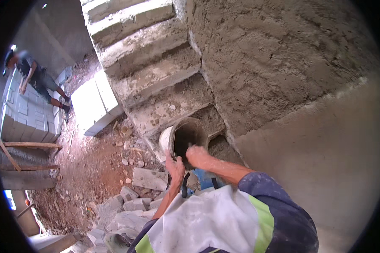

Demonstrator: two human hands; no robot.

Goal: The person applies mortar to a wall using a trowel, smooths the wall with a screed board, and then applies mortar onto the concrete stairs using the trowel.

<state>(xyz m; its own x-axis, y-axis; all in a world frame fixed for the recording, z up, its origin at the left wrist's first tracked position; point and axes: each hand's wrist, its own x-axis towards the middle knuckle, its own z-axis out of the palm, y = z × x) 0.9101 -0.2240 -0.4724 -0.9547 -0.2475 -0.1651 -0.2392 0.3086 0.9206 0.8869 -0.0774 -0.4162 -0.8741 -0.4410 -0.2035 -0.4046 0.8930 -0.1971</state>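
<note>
A pale, mortar-stained bucket (pixel 166 139) stands tilted on the lower concrete steps, its mouth turned toward me and its inside dark. My left hand (pixel 175 168) is closed on the near left side of its rim. My right hand (pixel 197 156) is in a fist at the right of the bucket's mouth, slightly blurred. Whatever that fist may hold is hidden in the shadow of the bucket.
Rough concrete stairs (pixel 156 76) climb away beside a part-plastered wall (pixel 274 63). Broken blocks (pixel 135 204) and rubble lie at the lower left. White blocks (pixel 95 103) stand left of the stairs. Farther left, a person (pixel 38 78) stands by stacked blocks (pixel 27 114).
</note>
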